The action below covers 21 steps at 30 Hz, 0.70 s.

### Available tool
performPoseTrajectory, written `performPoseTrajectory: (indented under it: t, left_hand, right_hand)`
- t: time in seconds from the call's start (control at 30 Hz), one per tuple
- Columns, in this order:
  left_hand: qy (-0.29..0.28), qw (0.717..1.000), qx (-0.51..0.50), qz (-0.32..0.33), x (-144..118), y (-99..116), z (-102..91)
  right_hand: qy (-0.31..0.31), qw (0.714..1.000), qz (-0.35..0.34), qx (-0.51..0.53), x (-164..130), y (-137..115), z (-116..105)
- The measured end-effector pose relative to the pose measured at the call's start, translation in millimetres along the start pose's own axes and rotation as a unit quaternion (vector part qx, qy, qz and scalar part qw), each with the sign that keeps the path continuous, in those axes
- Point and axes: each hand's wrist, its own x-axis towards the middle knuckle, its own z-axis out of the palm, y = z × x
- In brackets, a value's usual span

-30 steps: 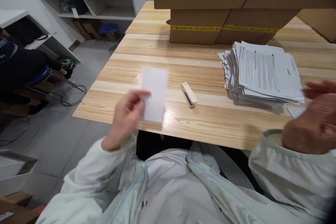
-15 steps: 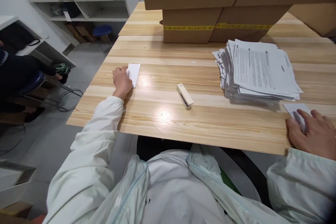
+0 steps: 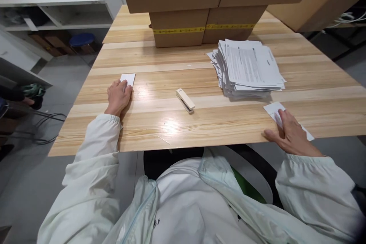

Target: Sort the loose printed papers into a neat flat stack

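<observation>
White paper is under both hands. The left hand [image 3: 117, 96] lies flat, fingers together, pressing a small slip [image 3: 128, 79] near the table's [image 3: 228, 122] left edge. The right hand [image 3: 288, 134] rests with fingers spread on another slip [image 3: 273, 107] at the near edge (just below the paper stack [image 3: 248, 66]). That slip overhangs the edge; a careless drag could push it off. The stapler [image 3: 185, 100] lies between, untouched.

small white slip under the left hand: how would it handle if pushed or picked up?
The white slip lies flat on the smooth wooden table, so it would probably slide easily under the left hand. It looks thin, so likely light and floppy. Flush to the surface, its edge may be hard to lift.
</observation>
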Motion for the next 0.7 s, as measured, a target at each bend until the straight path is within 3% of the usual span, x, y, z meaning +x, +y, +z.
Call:
performPoseTrajectory:
  t: [0.13,0.23,0.37,0.43,0.5,0.53,0.6,0.63,0.7]
  left_hand:
    - [0.042,0.997,-0.043,-0.04,-2.4,6.0,-3.8]
    - [0.055,0.994,-0.078,-0.045,-6.7,6.0,-6.5]
    - [0.081,0.988,-0.108,-0.076,-8.4,1.4,-9.7]
    - [0.107,0.984,-0.112,-0.093,-9.5,3.9,-14.8]
    - [0.175,0.973,-0.122,-0.089,-18.8,16.1,-24.1]
    - [0.222,0.963,-0.137,-0.073,-29.2,26.8,-29.8]
    - [0.317,0.927,-0.201,-0.018,-64.9,57.3,-40.4]
    - [0.32,0.914,-0.25,0.018,-89.7,75.8,-43.8]
    - [0.259,0.887,-0.38,0.047,-147.2,114.6,-44.5]
  right_hand:
    - [-0.009,0.999,-0.027,-0.022,-19.1,7.0,-2.2]
    - [-0.001,0.998,-0.062,0.025,-30.7,8.4,-5.2]
    - [0.088,0.979,0.059,0.174,-56.1,-9.2,-17.1]
    - [0.119,0.925,0.11,0.344,-68.1,-33.2,-21.9]
    - [0.124,0.831,0.106,0.532,-75.2,-69.7,-22.0]
    - [0.11,0.783,0.091,0.606,-76.7,-91.7,-19.9]
    - [0.043,0.716,0.059,0.694,-76.7,-138.2,-13.0]
    - [0.004,0.69,0.039,0.723,-76.1,-160.7,-8.8]
    - [-0.049,0.657,0.0,0.752,-75.3,-199.6,-1.0]
